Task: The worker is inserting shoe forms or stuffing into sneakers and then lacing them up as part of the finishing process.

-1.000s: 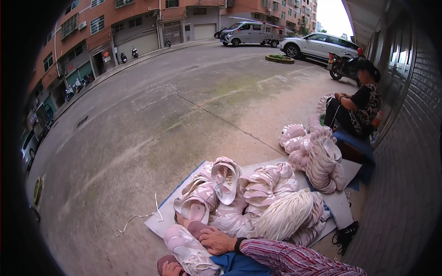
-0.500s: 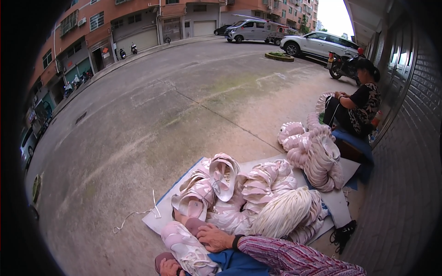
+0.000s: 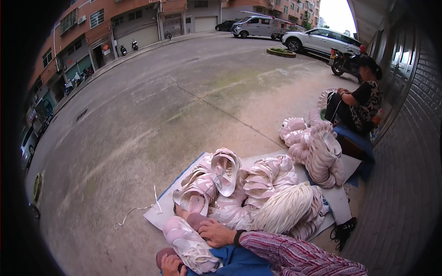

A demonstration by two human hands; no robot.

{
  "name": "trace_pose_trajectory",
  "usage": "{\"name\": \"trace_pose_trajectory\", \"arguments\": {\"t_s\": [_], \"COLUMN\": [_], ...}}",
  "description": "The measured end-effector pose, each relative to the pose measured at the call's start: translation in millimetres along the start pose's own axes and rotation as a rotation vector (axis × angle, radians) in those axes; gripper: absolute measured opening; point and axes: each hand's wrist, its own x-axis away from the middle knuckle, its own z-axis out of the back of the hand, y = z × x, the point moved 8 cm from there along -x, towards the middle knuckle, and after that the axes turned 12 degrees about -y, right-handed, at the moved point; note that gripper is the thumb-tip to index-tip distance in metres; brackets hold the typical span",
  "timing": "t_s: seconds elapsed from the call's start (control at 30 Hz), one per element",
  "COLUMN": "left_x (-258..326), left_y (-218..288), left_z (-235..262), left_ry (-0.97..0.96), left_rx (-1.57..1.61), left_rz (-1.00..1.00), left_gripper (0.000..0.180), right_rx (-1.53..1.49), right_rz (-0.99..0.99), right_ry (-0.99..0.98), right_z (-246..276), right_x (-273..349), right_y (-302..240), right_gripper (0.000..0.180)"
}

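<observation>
My right hand [image 3: 215, 232], a dark band at its wrist, lies with fingers stretched against a mauve-brown rounded piece of footwear [image 3: 197, 221]. Down at the lower edge my left hand [image 3: 172, 265] rests, fingers apart, by a second mauve-brown piece [image 3: 165, 255]; part of that hand is cut off. Between the hands lies a bundle of nested pink-and-white shoe uppers [image 3: 186, 241], reaching onto blue cloth [image 3: 241, 261]. More stacked shoe uppers [image 3: 269, 181] are heaped just beyond. Beside my right forearm sits a thick hank of cream laces [image 3: 287, 209].
A pale sheet [image 3: 159, 216] with a blue edge lies under the heap, a loose white lace [image 3: 138, 212] off its left side. Black cords [image 3: 343, 232] lie at right. Another person [image 3: 357, 99] sits by the wall near further stacked uppers [image 3: 317, 152]. Parked vehicles [image 3: 322, 40] stand beyond.
The view has shifted slightly, so the whole scene sits a little differently. Both hands stay in nearly the same places beside the bundle.
</observation>
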Motion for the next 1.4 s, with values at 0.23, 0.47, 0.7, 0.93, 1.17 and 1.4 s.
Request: {"name": "trace_pose_trajectory", "arguments": {"t_s": [0.23, 0.47, 0.7, 0.93, 1.17, 1.4], "left_x": [3.4, -1.7, -3.1, -1.1, -5.1, -5.8], "left_y": [-8.4, 9.9, 9.1, -1.7, -1.1, 0.0], "left_z": [-10.1, 4.9, 4.5, -4.8, -5.5, -6.0], "left_ry": [-0.023, -0.055, -0.012, -0.055, -0.058, -0.082], "left_rx": [-0.009, -0.006, 0.005, 0.026, -0.01, -0.007], "left_rz": [-0.021, 0.0, -0.014, -0.001, -0.002, 0.011], "left_gripper": [0.022, 0.02, 0.022, 0.021, 0.02, 0.019], "right_rx": [0.042, 0.012, 0.011, 0.041, 0.005, 0.016], "right_rz": [-0.031, -0.006, 0.013, 0.033, -0.004, -0.043], "right_ry": [-0.058, -0.01, 0.04, 0.123, 0.061, -0.014], "right_z": [-3.9, 0.7, 2.7, 9.0, 7.0, 2.0], "right_x": [-1.2, -0.4, -0.3, 2.3, 1.9, 3.0], "right_y": [1.8, 0.2, 0.2, -1.7, 3.3, 6.2], "right_gripper": [0.031, 0.031, 0.028, 0.025, 0.025, 0.027]}}
